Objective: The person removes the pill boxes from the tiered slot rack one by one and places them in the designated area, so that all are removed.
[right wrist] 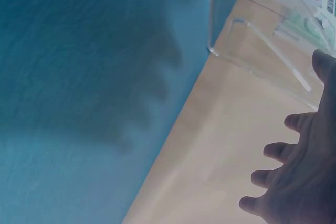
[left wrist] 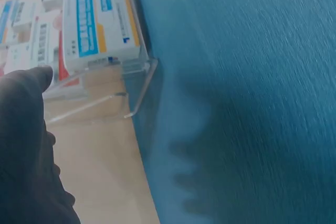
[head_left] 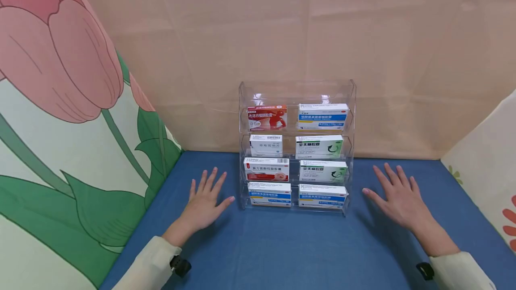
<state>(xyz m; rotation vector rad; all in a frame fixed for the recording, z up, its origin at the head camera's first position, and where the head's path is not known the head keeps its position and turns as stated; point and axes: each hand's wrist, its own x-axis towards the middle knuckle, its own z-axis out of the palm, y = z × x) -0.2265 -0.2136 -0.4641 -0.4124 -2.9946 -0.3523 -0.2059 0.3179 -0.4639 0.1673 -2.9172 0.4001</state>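
A clear tiered rack point(head_left: 294, 88) stands on the blue table, with two medicine boxes on each tier. On top are a red box point(head_left: 267, 118) and a white-and-blue box point(head_left: 322, 117). Below them sit a plain white box point(head_left: 266, 146) and a white-and-green box point(head_left: 319, 147), then a white-and-red box point(head_left: 266, 169) beside another white-and-green box point(head_left: 323, 172). Two white-and-blue boxes fill the lowest tier, the left one point(left wrist: 100, 22) close in the left wrist view. My left hand point(head_left: 204, 202) spreads its fingers left of the rack, holding nothing. To its right my right hand point(head_left: 401, 202) is likewise spread and bare.
The blue tablecloth point(head_left: 282, 249) runs back to a beige cloth backdrop point(head_left: 209, 57). A panel with a large pink tulip point(head_left: 60, 53) borders the left side, and a pale flowered panel point(head_left: 488, 169) the right. Both sleeves carry small black wrist cameras.
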